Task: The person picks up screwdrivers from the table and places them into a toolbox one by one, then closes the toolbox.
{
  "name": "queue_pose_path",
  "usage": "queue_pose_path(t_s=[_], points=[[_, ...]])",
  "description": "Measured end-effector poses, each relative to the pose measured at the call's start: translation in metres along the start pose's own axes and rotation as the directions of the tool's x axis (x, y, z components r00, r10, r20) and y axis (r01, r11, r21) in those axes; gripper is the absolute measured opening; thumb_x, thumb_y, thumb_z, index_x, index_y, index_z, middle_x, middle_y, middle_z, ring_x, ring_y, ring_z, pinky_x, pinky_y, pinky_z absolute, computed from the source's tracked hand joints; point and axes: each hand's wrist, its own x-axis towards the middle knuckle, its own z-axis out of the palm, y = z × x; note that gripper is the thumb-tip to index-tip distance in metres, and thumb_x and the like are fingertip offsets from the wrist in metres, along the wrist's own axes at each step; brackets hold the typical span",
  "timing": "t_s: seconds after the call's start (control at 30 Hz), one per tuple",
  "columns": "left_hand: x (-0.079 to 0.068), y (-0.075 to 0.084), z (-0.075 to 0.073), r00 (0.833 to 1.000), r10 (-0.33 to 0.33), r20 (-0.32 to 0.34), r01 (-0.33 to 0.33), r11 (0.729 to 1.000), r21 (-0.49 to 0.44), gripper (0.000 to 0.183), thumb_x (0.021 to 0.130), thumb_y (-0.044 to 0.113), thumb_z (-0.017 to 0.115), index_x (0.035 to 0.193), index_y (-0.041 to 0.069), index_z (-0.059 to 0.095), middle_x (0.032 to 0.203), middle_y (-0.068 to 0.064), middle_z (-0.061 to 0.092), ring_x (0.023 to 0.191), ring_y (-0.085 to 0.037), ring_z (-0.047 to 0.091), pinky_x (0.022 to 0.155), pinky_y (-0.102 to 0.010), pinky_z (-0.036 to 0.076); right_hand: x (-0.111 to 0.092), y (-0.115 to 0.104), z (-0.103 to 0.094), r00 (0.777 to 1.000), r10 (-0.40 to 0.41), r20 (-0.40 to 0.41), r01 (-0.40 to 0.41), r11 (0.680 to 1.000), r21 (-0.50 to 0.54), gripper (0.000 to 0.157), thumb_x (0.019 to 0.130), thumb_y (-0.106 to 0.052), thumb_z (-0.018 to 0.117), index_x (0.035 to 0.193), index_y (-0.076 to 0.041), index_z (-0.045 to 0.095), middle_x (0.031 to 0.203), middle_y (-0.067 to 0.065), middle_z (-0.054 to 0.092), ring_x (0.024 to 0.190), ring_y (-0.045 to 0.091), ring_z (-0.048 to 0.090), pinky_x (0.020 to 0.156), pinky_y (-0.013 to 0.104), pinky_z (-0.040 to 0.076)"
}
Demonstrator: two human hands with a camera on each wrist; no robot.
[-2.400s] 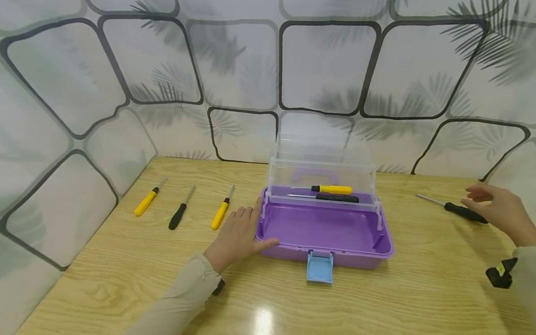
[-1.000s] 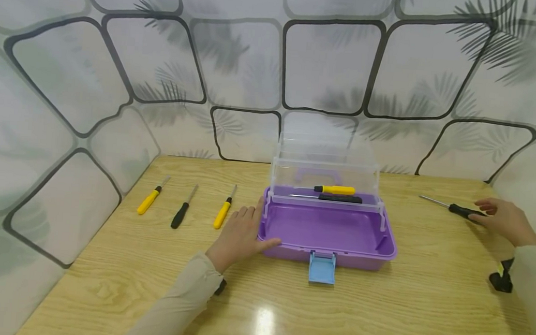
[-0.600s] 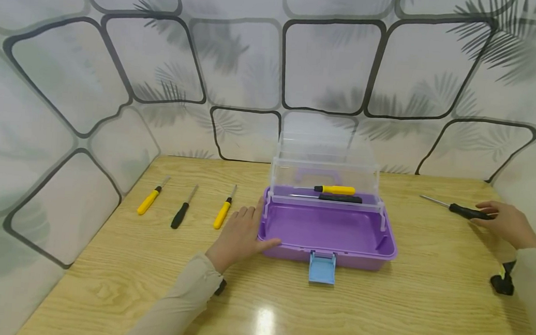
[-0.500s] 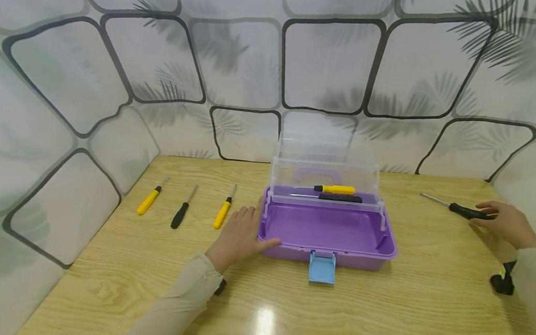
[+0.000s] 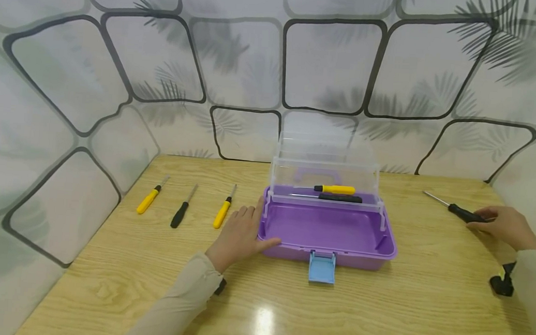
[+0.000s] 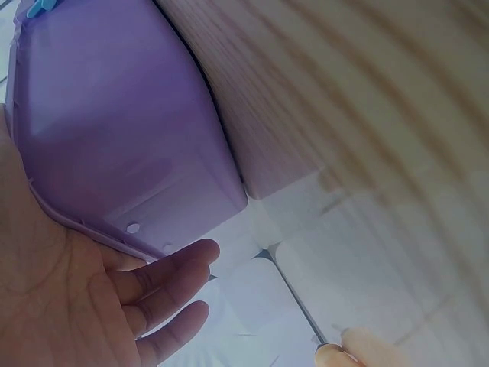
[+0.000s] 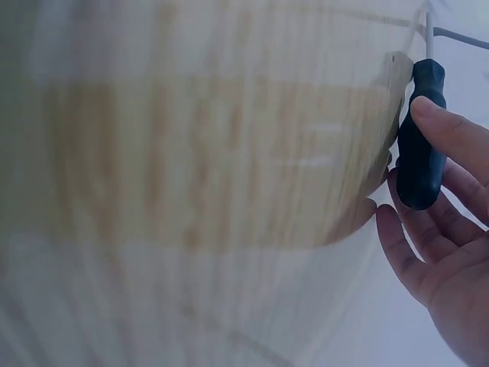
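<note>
At the right, my right hand [image 5: 506, 226] pinches the handle of a black screwdriver [image 5: 466, 214], whose shaft points away to the upper left. In the right wrist view the thumb lies across the black handle [image 7: 422, 164] and the fingers are behind it. My left hand [image 5: 239, 238] rests against the left front corner of a purple toolbox [image 5: 327, 259], thumb over the front rim and the other fingers along the side. The left wrist view shows those fingers [image 6: 172, 287] loosely extended beside the purple wall. A yellow screwdriver [image 5: 338, 189] and a black screwdriver [image 5: 340, 198] lie at the box's back.
The clear lid [image 5: 327, 156] stands raised, and a blue latch [image 5: 321, 269] hangs at the front. Left of the box lie a yellow screwdriver [image 5: 220, 213], a black one [image 5: 180, 215] and another yellow one [image 5: 148, 201] on the wooden table [image 5: 356, 314]. A patterned wall backs the table.
My right hand has come down onto the black screwdriver's handle and taken hold of it; the screwdriver has turned slightly. My left hand stays at the toolbox corner.
</note>
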Motion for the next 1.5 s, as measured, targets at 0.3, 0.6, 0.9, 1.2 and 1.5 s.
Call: queue_pose_path(t_s=[0.3, 0.6, 0.9, 1.2, 1.5], points=[[-0.001, 0.000, -0.001, 1.000, -0.004, 0.010, 0.004, 1.000, -0.004, 0.104, 0.082, 0.069, 0.050, 0.149, -0.002, 0.014, 0.125, -0.023, 0.056, 0.113, -0.034, 0.054, 0.098, -0.047, 0.044, 0.000, -0.004, 0.002, 1.000, 0.010, -0.016, -0.010, 0.999, -0.033, 0.076, 0.077, -0.046, 0.072, 0.108, 0.021, 0.055, 0.103, 0.039, 0.057, 0.088, 0.053, 0.054, 0.068, 0.052, 0.046], [0.000, 0.000, 0.002, 1.000, 0.006, -0.009, -0.006, 1.000, 0.000, 0.103, 0.082, 0.068, 0.051, 0.149, -0.002, 0.015, 0.122, -0.021, 0.057, 0.109, -0.032, 0.055, 0.094, -0.045, 0.045, -0.002, -0.010, 0.001, 0.999, 0.025, -0.020, -0.026, 0.999, -0.035, 0.066, 0.080, -0.037, 0.073, 0.104, 0.021, 0.056, 0.101, 0.040, 0.057, 0.086, 0.052, 0.054, 0.065, 0.052, 0.047], [0.000, 0.000, 0.001, 1.000, 0.011, -0.020, -0.011, 1.000, 0.016, 0.103, 0.082, 0.068, 0.051, 0.149, -0.002, 0.014, 0.122, -0.020, 0.058, 0.108, -0.032, 0.056, 0.093, -0.044, 0.045, -0.003, -0.012, 0.000, 1.000, 0.028, -0.014, -0.028, 0.999, -0.046, 0.063, 0.080, -0.038, 0.072, 0.101, 0.020, 0.058, 0.099, 0.039, 0.058, 0.084, 0.051, 0.055, 0.065, 0.053, 0.046], [-0.001, 0.001, 0.000, 1.000, 0.003, -0.008, -0.003, 1.000, 0.000, 0.104, 0.082, 0.068, 0.050, 0.149, -0.001, 0.014, 0.122, -0.021, 0.057, 0.109, -0.032, 0.055, 0.094, -0.045, 0.045, -0.005, -0.010, 0.002, 0.998, 0.044, -0.052, -0.045, 0.999, -0.021, 0.059, 0.078, -0.043, 0.073, 0.091, 0.013, 0.064, 0.087, 0.032, 0.063, 0.073, 0.040, 0.058, 0.062, 0.048, 0.046], [0.000, 0.000, 0.001, 1.000, 0.002, -0.010, -0.002, 1.000, -0.009, 0.104, 0.082, 0.067, 0.052, 0.149, -0.002, 0.013, 0.123, -0.021, 0.056, 0.110, -0.032, 0.055, 0.094, -0.045, 0.045, -0.009, -0.014, 0.002, 0.992, 0.088, -0.093, -0.086, 0.996, 0.020, 0.065, 0.076, -0.048, 0.074, 0.094, 0.014, 0.064, 0.088, 0.032, 0.063, 0.073, 0.041, 0.058, 0.059, 0.045, 0.045]])
